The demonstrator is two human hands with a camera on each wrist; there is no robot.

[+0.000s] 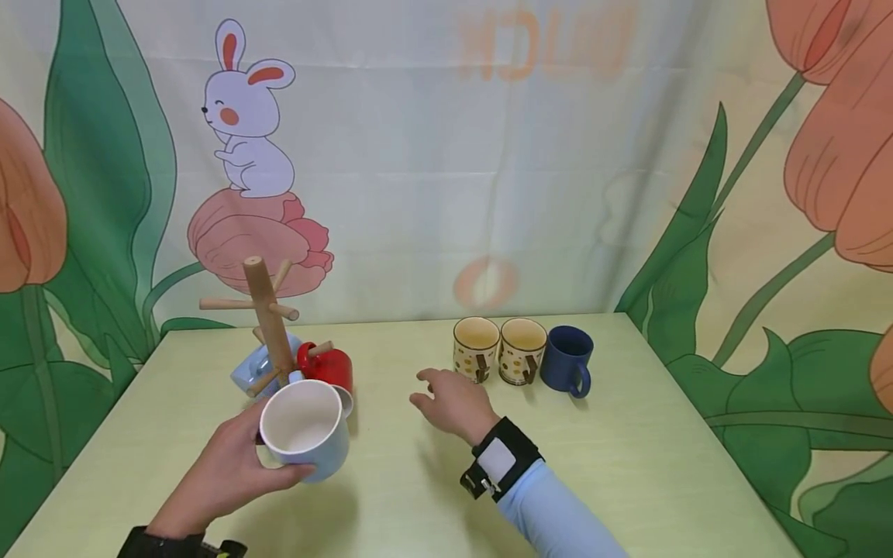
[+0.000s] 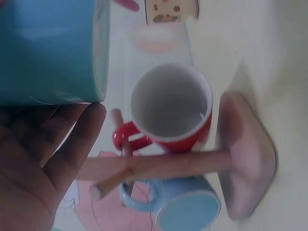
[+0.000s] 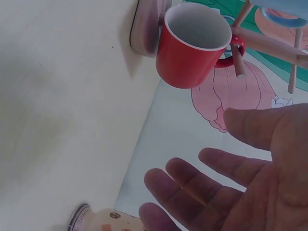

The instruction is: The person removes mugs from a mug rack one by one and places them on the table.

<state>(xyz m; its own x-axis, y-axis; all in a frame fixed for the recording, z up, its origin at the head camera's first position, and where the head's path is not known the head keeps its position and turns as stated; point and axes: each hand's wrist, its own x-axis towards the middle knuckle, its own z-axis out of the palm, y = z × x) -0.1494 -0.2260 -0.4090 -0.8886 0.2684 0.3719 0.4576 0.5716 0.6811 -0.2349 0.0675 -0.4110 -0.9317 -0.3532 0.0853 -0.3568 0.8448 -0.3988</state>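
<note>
From the head view we see the left grip (image 1: pixel 233 465) grasping a light blue mug (image 1: pixel 317 449) above the worktop (image 1: pixel 628 480), toward its left edge; we look into the white interior, which the left wrist view hides, showing the outer wall and bottom rim instead. The right grip (image 1: pixel 456 404) is released, fingers spread above the middle of the worktop; the right wrist view shows us its bare palm. Toward the far left corner stands a wooden mug rack (image 1: pixel 260 287). Both wrist views show us the red mug (image 1: pixel 331 368) with its handle round a peg; only the left wrist view shows the rack's base fully, beside a second blue mug (image 2: pixel 187 207). Only the head view gives us the dark blue mug (image 1: pixel 561 360), beside two patterned cups (image 1: pixel 463 358) near the far edge.
</note>
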